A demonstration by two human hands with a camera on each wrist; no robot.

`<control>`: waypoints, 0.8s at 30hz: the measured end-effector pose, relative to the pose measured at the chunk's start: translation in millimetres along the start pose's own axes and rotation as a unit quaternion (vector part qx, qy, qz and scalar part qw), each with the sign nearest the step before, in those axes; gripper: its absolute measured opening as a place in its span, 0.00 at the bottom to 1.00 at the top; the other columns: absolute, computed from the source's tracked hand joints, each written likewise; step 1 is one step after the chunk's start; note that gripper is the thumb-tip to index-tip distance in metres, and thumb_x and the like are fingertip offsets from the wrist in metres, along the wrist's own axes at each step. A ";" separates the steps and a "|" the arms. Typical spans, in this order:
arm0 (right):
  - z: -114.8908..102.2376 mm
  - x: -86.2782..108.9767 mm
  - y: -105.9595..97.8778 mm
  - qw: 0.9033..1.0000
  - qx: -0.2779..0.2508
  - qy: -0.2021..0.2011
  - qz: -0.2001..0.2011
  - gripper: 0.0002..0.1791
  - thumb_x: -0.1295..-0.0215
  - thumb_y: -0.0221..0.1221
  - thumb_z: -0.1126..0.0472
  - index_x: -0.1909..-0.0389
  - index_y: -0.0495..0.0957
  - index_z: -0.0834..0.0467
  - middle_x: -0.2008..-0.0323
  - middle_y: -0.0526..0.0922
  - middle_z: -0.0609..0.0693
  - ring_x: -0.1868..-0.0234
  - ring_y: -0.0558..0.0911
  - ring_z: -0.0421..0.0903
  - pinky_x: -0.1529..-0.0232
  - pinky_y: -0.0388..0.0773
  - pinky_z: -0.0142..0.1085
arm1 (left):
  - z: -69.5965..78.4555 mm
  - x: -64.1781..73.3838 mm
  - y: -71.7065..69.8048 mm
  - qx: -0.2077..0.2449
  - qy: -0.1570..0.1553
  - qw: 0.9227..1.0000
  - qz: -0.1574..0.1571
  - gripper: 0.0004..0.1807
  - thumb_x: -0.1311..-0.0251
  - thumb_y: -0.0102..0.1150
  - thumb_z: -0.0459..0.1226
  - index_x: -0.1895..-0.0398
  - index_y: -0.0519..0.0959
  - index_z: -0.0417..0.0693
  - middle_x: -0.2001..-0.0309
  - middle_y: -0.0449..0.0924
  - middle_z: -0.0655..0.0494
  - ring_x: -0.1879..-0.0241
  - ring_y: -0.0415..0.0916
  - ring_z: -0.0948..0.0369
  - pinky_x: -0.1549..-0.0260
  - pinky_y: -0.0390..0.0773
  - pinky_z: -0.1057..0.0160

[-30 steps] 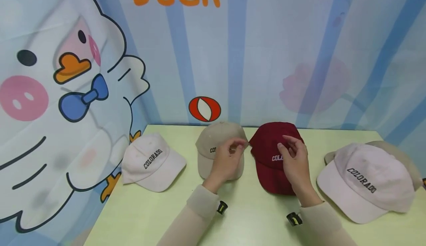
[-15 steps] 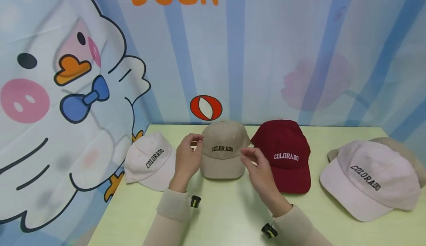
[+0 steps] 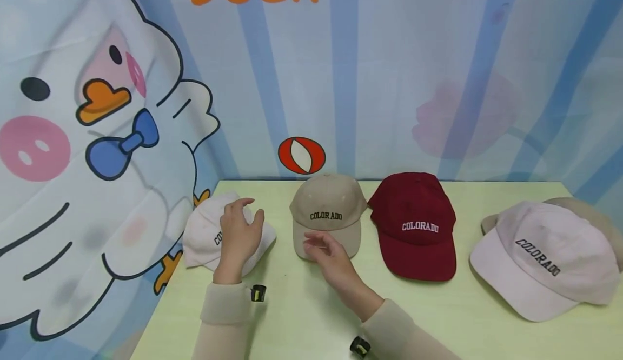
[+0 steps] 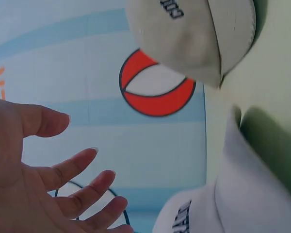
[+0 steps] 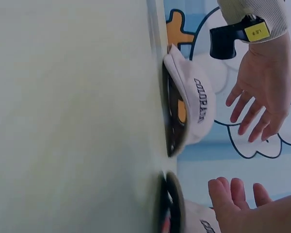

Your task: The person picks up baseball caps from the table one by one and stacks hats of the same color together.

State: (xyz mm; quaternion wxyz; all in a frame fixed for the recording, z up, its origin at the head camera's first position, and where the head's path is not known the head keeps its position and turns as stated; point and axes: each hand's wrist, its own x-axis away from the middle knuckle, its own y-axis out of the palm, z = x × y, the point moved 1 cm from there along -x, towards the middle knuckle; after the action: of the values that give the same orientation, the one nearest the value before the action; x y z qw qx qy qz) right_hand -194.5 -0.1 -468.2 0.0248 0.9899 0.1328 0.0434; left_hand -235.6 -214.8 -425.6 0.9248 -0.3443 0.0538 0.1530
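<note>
My left hand (image 3: 239, 237) hovers over the white cap (image 3: 206, 225) at the table's left, covering part of its lettering. In the left wrist view its fingers (image 4: 87, 162) are loosely spread with nothing between them. My right hand (image 3: 336, 265) is held in front of the beige cap (image 3: 326, 200), its fingertips overlapping the brim in the head view. No object shows in it. The right wrist view has the left hand (image 5: 264, 87) apart from and above the white cap (image 5: 201, 104). Both caps read COLORADO.
A dark red cap (image 3: 413, 208) sits right of the beige one. Farther right, a pale cap (image 3: 564, 246) overlaps another beige cap (image 3: 586, 217). The pale yellow table (image 3: 297, 317) meets a printed cloth backdrop (image 3: 379, 68) at its back edge.
Both hands have moved left, the left one from the beige cap to over the white cap, the right one from the red cap to before the beige cap. The caps stay put.
</note>
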 end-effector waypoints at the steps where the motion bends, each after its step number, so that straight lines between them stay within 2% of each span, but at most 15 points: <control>1: 1.6 -1.3 5.0 1.000 -0.016 0.010 -0.013 0.24 0.21 0.55 0.55 0.30 0.71 0.60 0.36 0.77 0.59 0.36 0.78 0.52 0.32 0.75 0.50 | -2.7 -0.7 -5.0 0.000 -0.008 1.000 0.005 0.26 0.26 0.52 0.44 0.30 0.71 0.42 0.31 0.63 0.35 0.35 0.61 0.38 0.39 0.66 0.38; 4: 6.6 -4.8 21.0 0.996 -0.067 0.033 -0.053 0.28 0.21 0.53 0.54 0.27 0.67 0.63 0.34 0.75 0.65 0.35 0.79 0.56 0.32 0.76 0.49 | -11.3 -3.3 -19.6 -0.002 -0.034 0.999 0.026 0.27 0.26 0.50 0.45 0.28 0.68 0.41 0.29 0.59 0.34 0.31 0.58 0.36 0.37 0.64 0.36; 8: 14.0 -8.8 38.0 0.985 -0.130 0.056 -0.102 0.33 0.22 0.52 0.56 0.23 0.60 0.66 0.29 0.70 0.69 0.30 0.75 0.62 0.29 0.73 0.51 | -24.0 -7.3 -35.8 -0.002 -0.066 0.996 0.057 0.30 0.26 0.49 0.44 0.26 0.64 0.39 0.26 0.54 0.31 0.26 0.52 0.34 0.32 0.60 0.35; 13: 23.9 -14.8 50.8 0.967 -0.198 0.094 -0.130 0.36 0.22 0.50 0.59 0.20 0.52 0.67 0.25 0.64 0.70 0.24 0.66 0.65 0.25 0.67 0.54 | -41.7 -11.1 -50.2 -0.006 -0.109 0.991 0.082 0.35 0.25 0.47 0.44 0.22 0.57 0.35 0.24 0.50 0.29 0.25 0.49 0.33 0.31 0.57 0.33; 19: 34.8 -24.3 63.0 0.950 -0.243 0.128 -0.149 0.40 0.23 0.52 0.59 0.19 0.46 0.67 0.22 0.57 0.69 0.21 0.60 0.66 0.23 0.61 0.56 | -63.7 -15.4 -57.6 -0.026 -0.144 0.987 0.062 0.38 0.24 0.42 0.43 0.20 0.48 0.29 0.22 0.46 0.25 0.24 0.45 0.30 0.26 0.50 0.32; 24: 38.0 -28.3 70.8 0.943 -0.262 0.134 -0.157 0.39 0.22 0.50 0.60 0.19 0.45 0.67 0.20 0.53 0.69 0.21 0.59 0.67 0.23 0.60 0.57 | -78.1 -16.4 -59.0 -0.039 -0.170 0.984 0.038 0.39 0.22 0.38 0.44 0.20 0.44 0.27 0.23 0.47 0.21 0.24 0.46 0.30 0.25 0.49 0.32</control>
State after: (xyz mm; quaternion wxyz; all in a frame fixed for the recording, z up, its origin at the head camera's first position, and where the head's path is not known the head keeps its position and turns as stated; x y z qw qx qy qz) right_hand -199.7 -77.2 -504.0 0.2720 0.8998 0.2727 0.2048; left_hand -231.8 -312.1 -444.8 0.8999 -0.3467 -0.0974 0.2460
